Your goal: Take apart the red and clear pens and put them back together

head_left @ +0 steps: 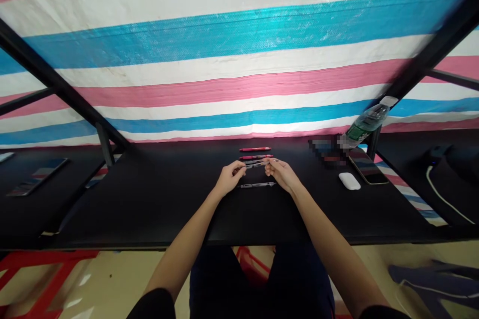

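Over the middle of the table [149,199], a pen [256,164] is pinched at its ends by the left hand [228,178] and right hand [280,173] (long axis lying left to right, equally near both).

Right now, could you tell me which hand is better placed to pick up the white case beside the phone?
Probably the right hand: the white case lies on its side; the left hand would cross over. Both hold the pen.

Makeshift work booth: black table [149,199] on metal frame [56,82], striped tarp [239,60] as backdrop.
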A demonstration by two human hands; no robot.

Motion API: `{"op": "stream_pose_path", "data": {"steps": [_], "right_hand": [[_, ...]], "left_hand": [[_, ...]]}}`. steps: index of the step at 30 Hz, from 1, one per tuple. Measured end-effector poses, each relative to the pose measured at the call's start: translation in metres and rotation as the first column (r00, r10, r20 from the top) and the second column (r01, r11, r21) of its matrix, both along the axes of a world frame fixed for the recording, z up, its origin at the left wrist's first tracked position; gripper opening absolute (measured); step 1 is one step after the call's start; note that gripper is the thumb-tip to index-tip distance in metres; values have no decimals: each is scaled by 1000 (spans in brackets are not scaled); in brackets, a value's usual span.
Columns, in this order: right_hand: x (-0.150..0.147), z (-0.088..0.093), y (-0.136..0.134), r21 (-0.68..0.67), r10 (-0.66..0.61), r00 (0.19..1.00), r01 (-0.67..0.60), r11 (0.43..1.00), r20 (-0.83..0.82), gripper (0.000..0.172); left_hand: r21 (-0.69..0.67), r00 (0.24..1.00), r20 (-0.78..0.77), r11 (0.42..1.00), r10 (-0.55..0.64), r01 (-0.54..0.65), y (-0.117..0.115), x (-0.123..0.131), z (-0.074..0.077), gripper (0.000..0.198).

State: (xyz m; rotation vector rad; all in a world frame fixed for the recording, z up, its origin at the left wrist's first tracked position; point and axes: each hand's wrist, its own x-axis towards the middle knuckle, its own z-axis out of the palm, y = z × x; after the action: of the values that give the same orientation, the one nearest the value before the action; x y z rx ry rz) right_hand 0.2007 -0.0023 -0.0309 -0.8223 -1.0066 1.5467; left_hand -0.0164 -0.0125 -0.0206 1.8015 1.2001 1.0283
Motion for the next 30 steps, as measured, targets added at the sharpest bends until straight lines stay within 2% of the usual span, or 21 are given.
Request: {"op": "stream_pose_path", "data": {"steps": [4, 14, 17, 23, 28, 30], "right_hand": [[1, 0, -1, 13, -14, 998, 14, 1000, 54, 40], [1, 1, -2, 30, -5, 999, 3, 1000, 46, 38], [1, 0, -2, 33, -8, 998, 6, 999, 55, 39], [-1, 1, -3, 57, 22, 998, -25, 998, 55, 37], [1, 0, -2, 42, -7, 1000, 7, 999, 8, 34], [2, -1, -1, 34, -1, 1000, 1, 999, -2, 33]], "left_hand": [[12, 999, -30, 1000, -16, 17, -1, -1, 2, 25], [-6, 997, -51, 999, -50, 50, -2, -2, 4, 28], [-8, 997, -57, 999, -44, 43, -3, -2, 6, 30], [-28, 999, -40, 999, 21, -22, -1, -1, 3, 46], [-46, 997, 67, 998, -42, 45, -2, 0, -1, 30], [-33, 995, 85, 998, -53, 56, -2, 1, 0, 30]]}}
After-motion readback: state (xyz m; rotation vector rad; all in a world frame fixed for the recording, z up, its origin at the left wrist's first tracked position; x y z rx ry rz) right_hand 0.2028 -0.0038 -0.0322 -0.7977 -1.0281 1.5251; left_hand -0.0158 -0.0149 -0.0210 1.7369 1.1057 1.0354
